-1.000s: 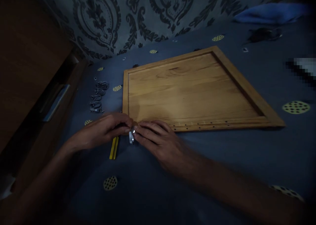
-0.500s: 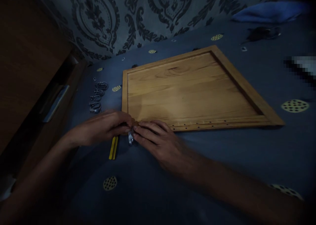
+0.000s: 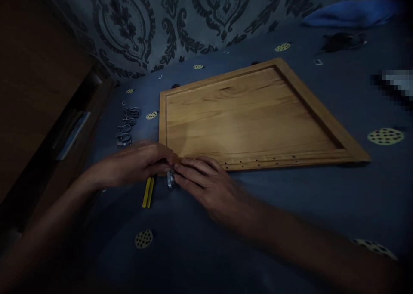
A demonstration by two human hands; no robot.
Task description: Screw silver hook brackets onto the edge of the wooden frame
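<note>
Here the hands half-hide a metal piece by the wooden board, their grip impossible to tell.

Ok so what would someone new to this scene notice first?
Probably the light wooden panel, lying mid-view on the dark blue cloth. Next, the left hand and right hand, close together at its near left corner by a small metal piece. Behind, a boldly patterned backdrop runs across the top.
</note>
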